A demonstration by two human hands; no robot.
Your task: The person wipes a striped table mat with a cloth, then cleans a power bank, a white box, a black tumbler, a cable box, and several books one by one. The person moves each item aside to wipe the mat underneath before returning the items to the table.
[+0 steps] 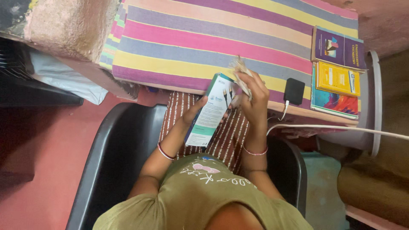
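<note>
My left hand (192, 114) holds a slim white and teal cardboard box (212, 110) upright over my lap, with a cable pictured on its face. My right hand (254, 99) is closed on a small bundle of pale coiled cable or wrapping (240, 72) at the box's top end. Both wrists wear thin bangles. I sit in a black plastic chair (115, 153) facing a table covered by a striped cloth (213, 38).
A black charger block (294, 90) with a white cord (341, 127) lies at the table's near edge. A stack of books (337, 72) sits at the right end of the table. A pale plastic tub rim (375, 102) stands to the right. Red floor lies to the left.
</note>
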